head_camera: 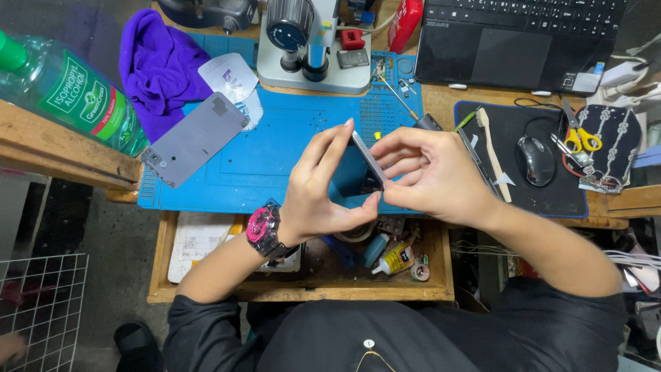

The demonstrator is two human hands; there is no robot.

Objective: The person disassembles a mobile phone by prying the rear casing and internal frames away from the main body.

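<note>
head view, item one: smartphone [366,164], thin dark slab, held edge-on above the blue repair mat [275,158], between both hands and clear of the surface. left hand [320,189] pinches it, fingertips at the upper end and thumb at the lower corner; grip clamped on the phone. right hand [420,172] closes on the opposite long edge with thumb and fingertips; grip likewise clamped on the phone.

handling, as a judgement: light and stiff, but probably fragile, with glass faces that will be slippery and a frame that should not be flexed. best taken by the long edges or corners, as held now, with fingers off the flat faces.

item two: grey back cover [196,138], lying flat on the left of the mat, well apart from the hands, camera cut-out toward the near-left corner.

item three: stereo microscope [313,41], its base at the far edge of the mat.

item four: purple cloth [158,65], heaped beside a clear alcohol bottle [62,89] with green label.

item five: laptop [516,38], far right; below it a black pad carrying a mouse [536,160], a toothbrush [492,155] and yellow-handled scissors [580,134].

item six: open wooden drawer [303,272] under the hands, holding small glue tubes and papers.

item seven: pink-and-black wristwatch [265,231] on the left wrist.
</note>
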